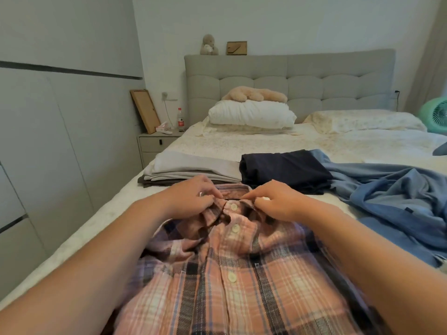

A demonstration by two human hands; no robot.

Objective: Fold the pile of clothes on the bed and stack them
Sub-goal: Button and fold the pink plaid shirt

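Note:
A pink plaid button shirt (232, 274) lies front-up on the bed (266, 143), collar pointing away from me. My left hand (193, 197) pinches the left side of the collar and my right hand (278, 201) pinches the right side, either side of the top button. Beyond the collar lie a folded stack of grey and white clothes (191, 170) and a folded dark navy garment (285, 170). Unfolded blue clothes (391, 197) sprawl to the right.
White pillows (251, 114) and a plush toy (254, 94) lie by the grey headboard (290, 76). A nightstand (154, 146) with a bottle stands left of the bed. At the right edge is a green fan (435, 114). Wardrobe doors line the left.

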